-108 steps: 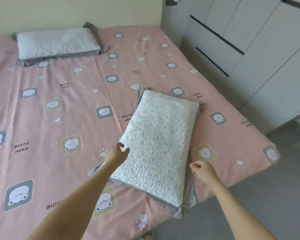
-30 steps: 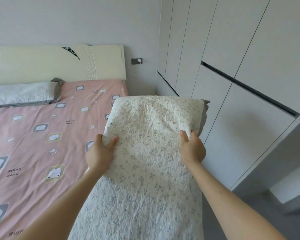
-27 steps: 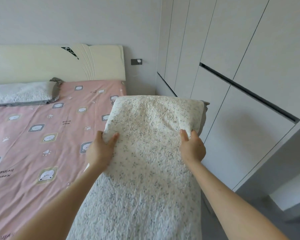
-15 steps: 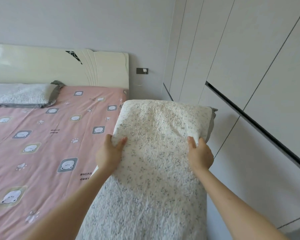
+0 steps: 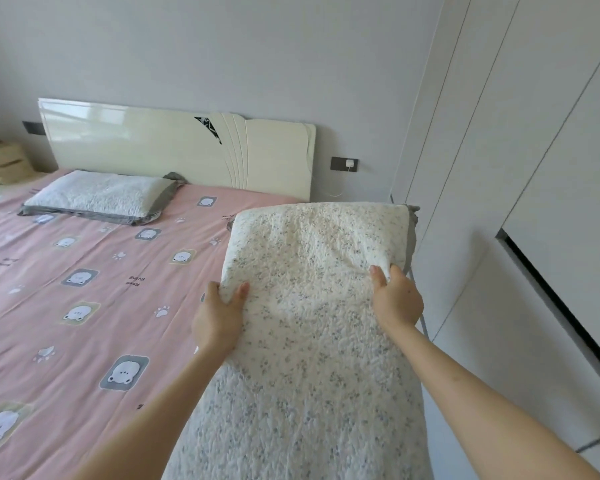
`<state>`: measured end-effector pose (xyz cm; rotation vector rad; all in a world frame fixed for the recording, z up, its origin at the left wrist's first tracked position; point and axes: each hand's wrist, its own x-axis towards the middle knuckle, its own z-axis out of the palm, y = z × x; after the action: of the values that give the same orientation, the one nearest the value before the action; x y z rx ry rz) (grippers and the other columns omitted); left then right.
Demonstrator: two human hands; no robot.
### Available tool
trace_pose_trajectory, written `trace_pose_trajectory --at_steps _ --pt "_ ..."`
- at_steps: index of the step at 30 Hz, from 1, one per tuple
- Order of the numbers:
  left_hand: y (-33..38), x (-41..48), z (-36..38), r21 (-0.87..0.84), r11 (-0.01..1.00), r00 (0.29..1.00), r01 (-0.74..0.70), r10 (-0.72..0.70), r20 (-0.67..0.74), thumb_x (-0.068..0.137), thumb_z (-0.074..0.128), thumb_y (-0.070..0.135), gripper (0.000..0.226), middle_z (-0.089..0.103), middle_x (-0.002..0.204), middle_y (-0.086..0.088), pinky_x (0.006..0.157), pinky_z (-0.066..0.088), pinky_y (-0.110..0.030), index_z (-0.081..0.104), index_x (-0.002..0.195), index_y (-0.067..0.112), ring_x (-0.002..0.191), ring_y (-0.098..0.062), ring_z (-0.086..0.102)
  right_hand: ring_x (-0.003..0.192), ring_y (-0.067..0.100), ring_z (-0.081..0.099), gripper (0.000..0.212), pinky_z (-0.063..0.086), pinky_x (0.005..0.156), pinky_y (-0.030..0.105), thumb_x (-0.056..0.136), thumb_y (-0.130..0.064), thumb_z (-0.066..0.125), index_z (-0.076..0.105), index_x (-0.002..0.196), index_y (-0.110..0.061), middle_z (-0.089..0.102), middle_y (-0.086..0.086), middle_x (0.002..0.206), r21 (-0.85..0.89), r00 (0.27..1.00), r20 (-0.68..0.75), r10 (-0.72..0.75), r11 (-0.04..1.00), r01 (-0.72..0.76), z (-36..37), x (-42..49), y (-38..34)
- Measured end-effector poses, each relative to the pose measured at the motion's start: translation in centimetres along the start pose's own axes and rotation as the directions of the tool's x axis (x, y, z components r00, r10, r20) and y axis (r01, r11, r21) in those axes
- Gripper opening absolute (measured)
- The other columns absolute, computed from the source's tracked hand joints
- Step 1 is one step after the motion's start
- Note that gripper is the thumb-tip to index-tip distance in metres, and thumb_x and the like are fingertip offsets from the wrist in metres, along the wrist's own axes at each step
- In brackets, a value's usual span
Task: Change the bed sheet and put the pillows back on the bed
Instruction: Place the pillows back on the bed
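Hands: I see my left hand (image 5: pixel 219 317) and right hand (image 5: pixel 397 299) each gripping a side of the speckled pillow (image 5: pixel 309 323).
Pillow: held up over the bed's right edge, hiding that corner.
Around: second pillow (image 5: pixel 97 195) on the pink sheet (image 5: pixel 84 289) by the headboard (image 5: pixel 174 147); wardrobe (image 5: pixel 534 202) close on the right.

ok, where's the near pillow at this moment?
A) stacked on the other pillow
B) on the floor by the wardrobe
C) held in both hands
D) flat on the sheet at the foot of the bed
C: the left hand and right hand each hold a side of the near pillow, while the other pillow lies apart by the headboard.
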<state>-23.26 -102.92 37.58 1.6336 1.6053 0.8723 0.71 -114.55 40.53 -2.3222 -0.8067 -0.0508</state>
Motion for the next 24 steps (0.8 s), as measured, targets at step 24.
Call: trace_pose_trajectory --at_steps 24 --pt "12.8 44.6 25.0 -0.080 0.955 0.952 0.285 -0.292 -0.091 0.088 0.056 0.050 0.043 0.053 0.094 -0.003 0.069 0.039 -0.033 0.040 0.105 0.014 0.083 -0.023 0.051 0.124 0.033 0.048 0.055 0.039 0.097 0.041 0.100 -0.045 0.032 0.039 0.142 -0.009 0.051 0.015 0.135 0.117 0.898 0.370 -0.236 0.971 0.207 27.9 52.8 -11.9"
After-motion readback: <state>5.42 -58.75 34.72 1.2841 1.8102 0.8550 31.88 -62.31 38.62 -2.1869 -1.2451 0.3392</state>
